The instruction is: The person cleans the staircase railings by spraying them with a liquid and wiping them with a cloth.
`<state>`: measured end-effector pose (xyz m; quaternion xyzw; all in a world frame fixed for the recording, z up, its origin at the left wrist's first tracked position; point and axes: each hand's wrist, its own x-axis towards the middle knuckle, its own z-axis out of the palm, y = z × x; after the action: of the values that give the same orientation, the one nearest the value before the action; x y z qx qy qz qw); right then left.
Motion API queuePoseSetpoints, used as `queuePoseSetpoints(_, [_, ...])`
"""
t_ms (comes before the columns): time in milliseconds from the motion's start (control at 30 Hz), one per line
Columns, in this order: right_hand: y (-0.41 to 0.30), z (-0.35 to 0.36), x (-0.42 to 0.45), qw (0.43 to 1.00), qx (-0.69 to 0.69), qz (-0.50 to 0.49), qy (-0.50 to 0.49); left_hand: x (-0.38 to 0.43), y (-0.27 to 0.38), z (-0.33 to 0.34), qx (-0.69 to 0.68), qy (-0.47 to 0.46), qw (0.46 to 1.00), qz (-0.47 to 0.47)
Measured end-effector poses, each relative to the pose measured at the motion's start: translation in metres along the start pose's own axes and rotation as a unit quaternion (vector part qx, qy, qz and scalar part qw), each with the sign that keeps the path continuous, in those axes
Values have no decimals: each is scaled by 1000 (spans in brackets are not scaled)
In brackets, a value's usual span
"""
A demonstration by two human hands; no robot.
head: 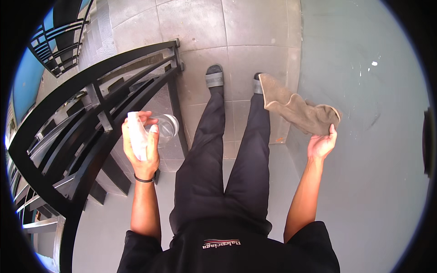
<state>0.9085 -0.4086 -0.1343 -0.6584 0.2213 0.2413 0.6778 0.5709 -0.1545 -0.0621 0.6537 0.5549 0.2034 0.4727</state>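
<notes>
On the left side of the view, beside the black metal railing (82, 198), my left hand (146, 146) is closed around a clear plastic container (165, 128) with a white part (137, 136) against the palm. The container's round end points right; its exact kind I cannot tell. Over on the right, in front of the grey wall, my right hand (322, 145) grips one end of a brown cloth (297, 111). The cloth spreads up and left from the fingers, and its far corner partly covers the slipper on one foot.
Stairs (97, 37) run down beyond the railing at the upper left. Grey floor tiles (194, 24) lie under my feet in grey-strapped slippers (214, 79). The wall (368, 163) on the right bears white marks, and a dark object (427, 141) sits at its far right.
</notes>
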Motion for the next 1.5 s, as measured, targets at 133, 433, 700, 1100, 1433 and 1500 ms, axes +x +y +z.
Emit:
queuePoseSetpoints(133, [19, 19, 74, 987, -115, -12, -108, -8, -6, 31, 41, 52, 998, 1])
queuePoseSetpoints(433, [-19, 48, 161, 945, -253, -34, -203, -48, -28, 138, -13, -34, 998, -57])
queuePoseSetpoints(700, [-16, 3, 170, 944, -284, -33, -165, -68, -139, 236, -89, -317, 944, -27])
queuePoseSetpoints(1100, [1, 8, 133, 953, -257, -61, -148, -96, -208, 305, 81, -412, 907, 21])
queuePoseSetpoints(1433, [0, 10, 129, 948, -263, -73, -166, -107, -226, 317, 86, -402, 912, -1])
queuePoseSetpoints(1500, [1, 10, 128, 947, -270, -72, -161, -105, -222, 317, 101, -396, 913, 9])
